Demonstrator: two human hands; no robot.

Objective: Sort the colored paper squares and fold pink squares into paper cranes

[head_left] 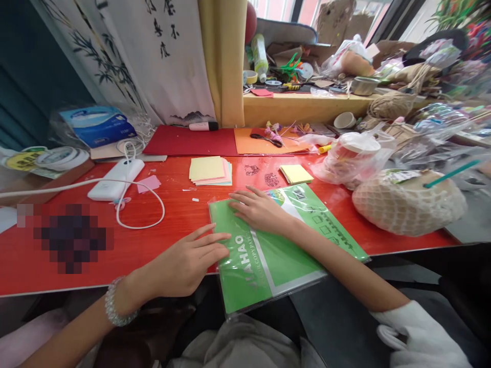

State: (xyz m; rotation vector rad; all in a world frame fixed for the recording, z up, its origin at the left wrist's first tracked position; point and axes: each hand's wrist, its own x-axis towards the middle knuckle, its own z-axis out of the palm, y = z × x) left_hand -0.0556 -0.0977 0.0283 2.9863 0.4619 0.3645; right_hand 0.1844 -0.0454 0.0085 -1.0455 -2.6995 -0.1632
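Note:
A green pack of copy paper in clear plastic lies tilted across the front edge of the red table, part of it jutting over the edge. My left hand rests at the pack's left edge, fingers stretched out, with a beaded bracelet on the wrist. Across the pack's upper part lies my right hand, palm down, fingers spread. Beyond the pack are a stack of pastel paper squares and a smaller yellow pad.
A white power bank with a looped cable is at the left. Black scissors lie on orange paper at the back. A netted coconut and bagged cups stand right.

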